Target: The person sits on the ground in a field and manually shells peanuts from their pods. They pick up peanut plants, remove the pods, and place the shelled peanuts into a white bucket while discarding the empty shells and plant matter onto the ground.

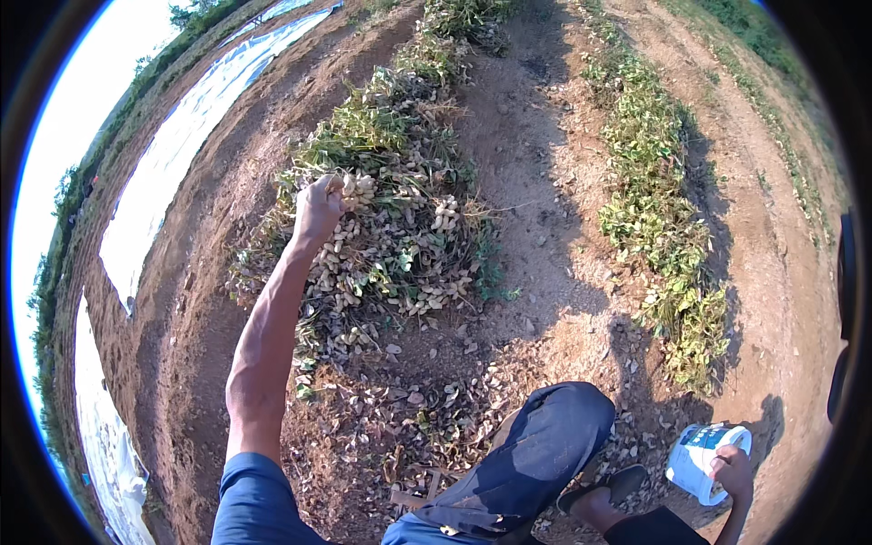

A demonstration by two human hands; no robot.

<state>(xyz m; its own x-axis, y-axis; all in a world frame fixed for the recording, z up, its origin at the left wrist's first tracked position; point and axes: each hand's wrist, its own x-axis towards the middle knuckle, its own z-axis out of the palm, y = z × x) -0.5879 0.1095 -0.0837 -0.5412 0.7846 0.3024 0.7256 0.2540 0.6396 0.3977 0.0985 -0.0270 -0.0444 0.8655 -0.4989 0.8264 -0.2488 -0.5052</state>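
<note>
My left hand (320, 204) reaches forward, its fingers closed at a cluster of peanut pods (359, 191) on top of a heap of pulled peanut plants (409, 252). Many pale pods show among the wilted leaves, including a bunch (446, 213) to the right of the hand. Low at the right, my right hand (732, 470) grips a white plastic bucket (695, 455) with a blue-green printed panel at its rim side. The bucket is tilted, and its inside is mostly hidden from view.
Another row of leafy plants (654, 177) runs along the right. White sheeting (184, 129) covers ground at the left. My bent knee (579, 409) and a foot in a dark shoe (623, 482) are in front. Dry leaves (388, 422) litter the soil.
</note>
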